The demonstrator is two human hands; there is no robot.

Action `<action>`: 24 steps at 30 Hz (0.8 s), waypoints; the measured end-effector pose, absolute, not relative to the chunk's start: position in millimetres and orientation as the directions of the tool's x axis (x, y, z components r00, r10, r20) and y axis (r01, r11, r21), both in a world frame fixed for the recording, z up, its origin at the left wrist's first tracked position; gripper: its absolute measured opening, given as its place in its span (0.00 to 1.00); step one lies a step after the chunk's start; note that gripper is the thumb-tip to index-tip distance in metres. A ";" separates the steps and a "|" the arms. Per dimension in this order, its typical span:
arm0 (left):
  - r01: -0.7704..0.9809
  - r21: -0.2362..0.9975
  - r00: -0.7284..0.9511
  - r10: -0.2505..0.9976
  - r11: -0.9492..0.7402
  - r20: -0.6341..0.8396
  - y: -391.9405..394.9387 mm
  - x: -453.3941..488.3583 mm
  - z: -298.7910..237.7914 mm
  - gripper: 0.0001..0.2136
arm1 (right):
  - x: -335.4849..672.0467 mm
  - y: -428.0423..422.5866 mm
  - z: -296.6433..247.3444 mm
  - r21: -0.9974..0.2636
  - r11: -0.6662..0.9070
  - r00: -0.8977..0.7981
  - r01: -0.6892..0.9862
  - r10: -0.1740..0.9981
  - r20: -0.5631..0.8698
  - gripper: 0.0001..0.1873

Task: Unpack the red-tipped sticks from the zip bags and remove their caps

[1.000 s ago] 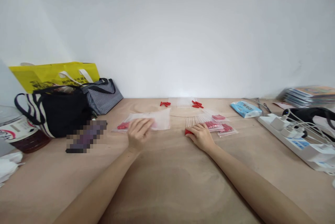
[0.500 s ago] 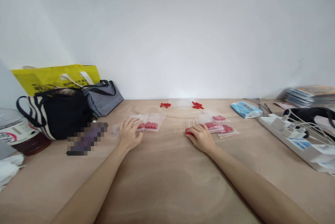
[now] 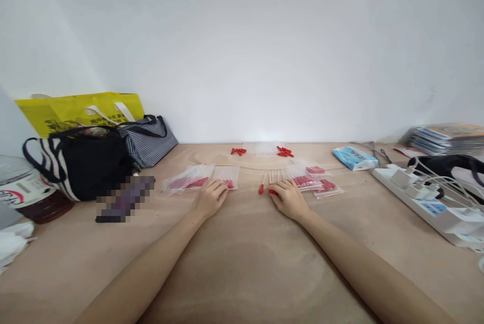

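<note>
Since both forearms enter from the bottom edge and converge mid-table (image 3: 242,263), only bare wood is seen in the near field.

Left hand (image 3: 212,198) is laid palm down, fingers loosely spread, nothing enclosed. Its fingertips are rested on the near edge of a small clear bag (image 3: 227,177) loaded with red pieces. That bag is found just ahead of the left hand, long axis roughly left-right. A second filled bag (image 3: 187,181) is overlapped with it further left.

Right hand (image 3: 290,199) is set palm down, fingers bent over a red piece (image 3: 273,192) at its fingertips. Pinched or merely touched cannot be told, as the piece is mostly covered.

One loose red piece (image 3: 260,189) is seen between the two hands, long axis pointed away from the body, nearer the right hand than the left.

Just beyond and right of the right hand, a pile of filled bags (image 3: 313,181) is fanned out.

Farther back, near the wall, a left cluster of red pieces (image 3: 238,151) and a right cluster (image 3: 285,151) are laid either side of a stack of empty bags (image 3: 267,149), well apart from both hands.

Piece count per bag cannot be resolved. A pixelated object (image 3: 124,198) is seen at left, unidentifiable. A power strip (image 3: 427,203) is cut off at the right edge.
</note>
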State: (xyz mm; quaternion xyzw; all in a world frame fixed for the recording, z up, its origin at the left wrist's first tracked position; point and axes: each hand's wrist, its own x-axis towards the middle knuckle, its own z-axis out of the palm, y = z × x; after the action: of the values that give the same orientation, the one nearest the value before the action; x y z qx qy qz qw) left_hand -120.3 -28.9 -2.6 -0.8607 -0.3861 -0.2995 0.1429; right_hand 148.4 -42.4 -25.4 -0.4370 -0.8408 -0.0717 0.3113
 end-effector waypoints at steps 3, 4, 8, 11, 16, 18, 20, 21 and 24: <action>0.701 0.083 0.534 0.599 -0.708 0.597 -34.7 -104.2 -5.1 0.09 | 149.1 -44.6 -24.4 -0.114 0.594 -0.429 0.797 0.688 0.585 0.13; 0.691 0.116 0.534 0.612 -0.714 0.584 -36.1 -99.1 -6.2 0.09 | 149.6 -45.9 -23.6 -0.106 0.588 -0.429 0.802 0.690 0.583 0.13; 0.665 0.198 0.538 0.645 -0.720 0.543 -40.0 -82.2 -10.9 0.08 | 150.8 -52.4 -18.9 -0.114 0.573 -0.417 0.811 0.705 0.573 0.13; 0.624 0.229 0.553 0.629 -0.747 0.546 -43.4 -74.4 -12.7 0.08 | 146.4 -54.8 -14.4 -0.098 0.592 -0.445 0.800 0.695 0.564 0.14; 0.602 0.311 0.531 0.659 -0.736 0.533 -50.6 -77.1 -8.3 0.09 | 133.8 -51.4 -10.7 0.023 0.614 -0.538 0.789 0.672 0.508 0.19; 0.621 0.324 0.514 0.683 -0.714 0.518 -53.0 -83.1 -5.8 0.09 | 131.8 -50.0 -11.8 0.021 0.615 -0.541 0.788 0.677 0.499 0.15; 0.640 0.317 0.502 0.694 -0.700 0.517 -54.3 -89.5 -4.5 0.07 | 132.4 -49.9 -13.6 -0.010 0.609 -0.520 0.793 0.687 0.507 0.12; 0.645 0.311 0.500 0.693 -0.698 0.520 -54.6 -92.3 -4.4 0.06 | 133.3 -50.2 -14.6 -0.030 0.604 -0.506 0.796 0.693 0.514 0.11; 0.635 0.305 0.501 0.679 -0.710 0.536 -54.2 -96.2 -4.9 0.06 | 136.9 -52.0 -16.7 -0.087 0.599 -0.471 0.796 0.703 0.533 0.09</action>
State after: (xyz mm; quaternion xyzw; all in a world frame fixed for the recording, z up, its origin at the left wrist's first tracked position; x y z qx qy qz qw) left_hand -96.2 -54.2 -4.9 -0.8657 -0.3795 -0.3246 -0.0341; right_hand 136.9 -52.0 -16.7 -0.4392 -0.8531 -0.0867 0.2680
